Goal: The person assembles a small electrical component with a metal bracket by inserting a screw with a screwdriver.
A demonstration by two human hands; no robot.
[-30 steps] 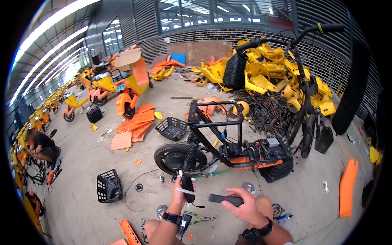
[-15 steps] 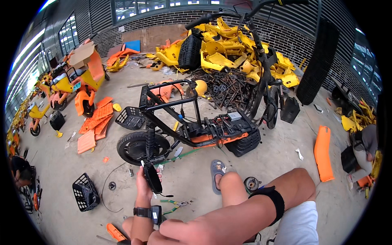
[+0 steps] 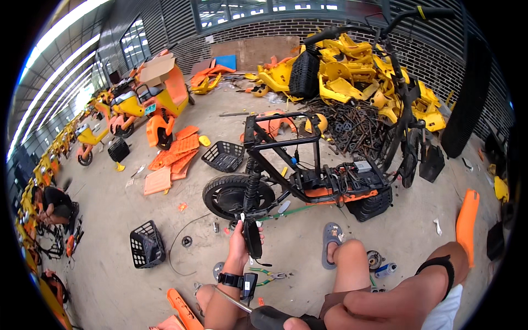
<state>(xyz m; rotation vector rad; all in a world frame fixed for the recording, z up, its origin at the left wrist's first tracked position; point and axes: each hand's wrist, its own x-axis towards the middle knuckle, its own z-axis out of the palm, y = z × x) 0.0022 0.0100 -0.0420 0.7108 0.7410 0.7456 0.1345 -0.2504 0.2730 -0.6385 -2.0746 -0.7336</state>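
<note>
While the black part (image 3: 252,241) stands roughly upright near the rear wheel (image 3: 231,198) of the scooter (image 3: 352,184), the left hand (image 3: 237,247) grasps it from the side; a short cord (image 3: 263,264) trails from its lower end. The right hand (image 3: 297,324), largely cut off by the lower edge, is closed on the handle of a screwdriver (image 3: 268,318), its shaft crossing the left forearm. Pliers (image 3: 279,276) lie on the floor (image 3: 308,242) near the left wrist. Farther out, a basket (image 3: 146,250) lies to the left, a can (image 3: 385,269) to the right; yellow panels (image 3: 341,71) are heaped beyond the scooter.
</note>
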